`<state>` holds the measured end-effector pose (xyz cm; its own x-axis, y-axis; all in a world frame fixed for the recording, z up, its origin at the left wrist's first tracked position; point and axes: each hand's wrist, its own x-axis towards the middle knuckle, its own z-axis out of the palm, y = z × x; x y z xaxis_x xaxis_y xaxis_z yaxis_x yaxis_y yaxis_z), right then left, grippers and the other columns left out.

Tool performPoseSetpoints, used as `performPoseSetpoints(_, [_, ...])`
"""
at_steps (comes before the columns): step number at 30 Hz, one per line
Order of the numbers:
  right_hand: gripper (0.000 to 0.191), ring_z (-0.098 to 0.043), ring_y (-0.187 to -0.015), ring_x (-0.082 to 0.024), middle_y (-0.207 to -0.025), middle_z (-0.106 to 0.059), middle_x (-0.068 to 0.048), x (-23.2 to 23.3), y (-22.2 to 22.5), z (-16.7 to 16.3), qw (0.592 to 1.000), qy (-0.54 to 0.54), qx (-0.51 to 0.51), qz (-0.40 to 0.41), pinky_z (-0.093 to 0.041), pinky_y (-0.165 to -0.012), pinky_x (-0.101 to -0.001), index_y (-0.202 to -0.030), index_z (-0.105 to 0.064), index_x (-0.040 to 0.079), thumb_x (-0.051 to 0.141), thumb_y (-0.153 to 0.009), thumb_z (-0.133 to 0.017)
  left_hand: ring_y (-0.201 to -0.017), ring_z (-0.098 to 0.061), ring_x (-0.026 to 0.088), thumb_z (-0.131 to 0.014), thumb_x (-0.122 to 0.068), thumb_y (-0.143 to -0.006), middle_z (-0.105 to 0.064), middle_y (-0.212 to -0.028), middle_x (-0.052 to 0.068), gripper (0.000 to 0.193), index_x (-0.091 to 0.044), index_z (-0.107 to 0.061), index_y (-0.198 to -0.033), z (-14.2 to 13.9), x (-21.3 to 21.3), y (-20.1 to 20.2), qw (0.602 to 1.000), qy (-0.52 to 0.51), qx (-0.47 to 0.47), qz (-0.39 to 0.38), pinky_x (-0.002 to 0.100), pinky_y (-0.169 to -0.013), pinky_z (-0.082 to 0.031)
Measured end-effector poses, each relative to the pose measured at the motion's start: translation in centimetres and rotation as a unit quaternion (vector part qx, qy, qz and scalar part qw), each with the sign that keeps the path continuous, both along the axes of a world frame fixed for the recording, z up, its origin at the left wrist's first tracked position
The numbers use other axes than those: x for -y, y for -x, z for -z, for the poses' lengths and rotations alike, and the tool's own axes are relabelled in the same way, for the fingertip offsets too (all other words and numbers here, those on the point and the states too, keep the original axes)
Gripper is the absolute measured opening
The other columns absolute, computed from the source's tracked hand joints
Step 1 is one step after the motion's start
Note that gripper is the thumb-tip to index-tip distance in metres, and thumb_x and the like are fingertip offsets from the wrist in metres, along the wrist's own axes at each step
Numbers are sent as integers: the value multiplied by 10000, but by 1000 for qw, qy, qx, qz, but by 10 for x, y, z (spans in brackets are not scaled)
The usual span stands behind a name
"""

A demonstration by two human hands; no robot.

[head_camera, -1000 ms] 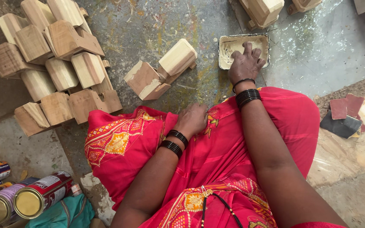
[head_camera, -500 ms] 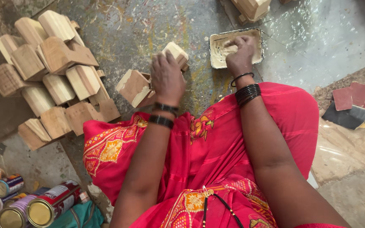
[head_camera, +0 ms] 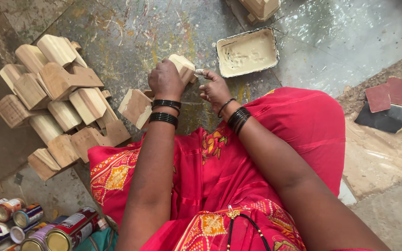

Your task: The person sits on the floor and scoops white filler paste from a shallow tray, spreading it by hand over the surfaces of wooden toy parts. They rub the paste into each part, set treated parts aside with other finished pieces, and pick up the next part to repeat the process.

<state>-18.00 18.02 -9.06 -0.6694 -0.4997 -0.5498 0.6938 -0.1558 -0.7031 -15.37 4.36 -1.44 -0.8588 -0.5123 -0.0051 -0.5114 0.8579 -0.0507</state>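
Both arms are bare. Black bangles ring the left wrist (head_camera: 164, 111) and right wrist (head_camera: 236, 117). The garment (head_camera: 219, 172) is red with orange-patterned borders.

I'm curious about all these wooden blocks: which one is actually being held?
The pale wooden block beside the rectangular tray of cream paste: the left hand grips it, while the others lie untouched in the heap of wooden blocks.

Your left hand (head_camera: 164, 80): arm stretched forward, fingers curled shut in grip, back of hand up, black bangles at wrist. Your right hand (head_camera: 215, 88): just beside left, forearm angled in from right, fingertips pale-smeared, forefinger extended toward left hand.
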Motion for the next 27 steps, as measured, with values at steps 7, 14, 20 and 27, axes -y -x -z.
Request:
performPoseSetpoints(7, [536, -611, -1002, -193, -1332, -433, -44, 6, -3, -2, 983, -112, -144, -8, -609, -707, -308, -1294, -668, 158, -59, -807, -612, -912, -744, 357, -800, -144, -791, -726, -993, 197, 295, -23, -681, -1032, -1, 0, 0, 1000, 11, 15, 3, 438, -787, -612])
performPoseSetpoints(14, [643, -558, -1215, -329, -1301, -507, -141, 8, -9, 9, 887, -236, -397, -22, -491, -1019, -381, -1301, -699, 116, -114, -722, -538, -918, -742, 358, -808, -155, -777, -718, -998, 204, 336, -10, -671, -1048, 3, 0, -1, 1000, 11, 21, 1, 438, -792, -610])
performPoseSetpoints(20, [501, -524, -1295, -373, -1337, -501, -171, 6, -14, 8, 832, -296, -469, -11, -464, -1090, -419, -1186, -698, 74, -104, -738, -558, -918, -737, 367, -809, -160, -771, -714, -1004, 204, 341, -9, -668, -1042, 5, 0, -2, 1000, 8, 11, 8, 441, -784, -609])
performPoseSetpoints(27, [604, -510, -1268, -403, -1323, -488, -176, 4, -12, 9, 795, -292, -532, -15, -461, -1056, -448, -1255, -712, 80, -116, -704, -562, -912, -738, 370, -829, -199, -761, -714, -1014, 203, 389, -6, -663, -1054, 9, 3, -3, 1000, -9, 20, 12, 443, -779, -609])
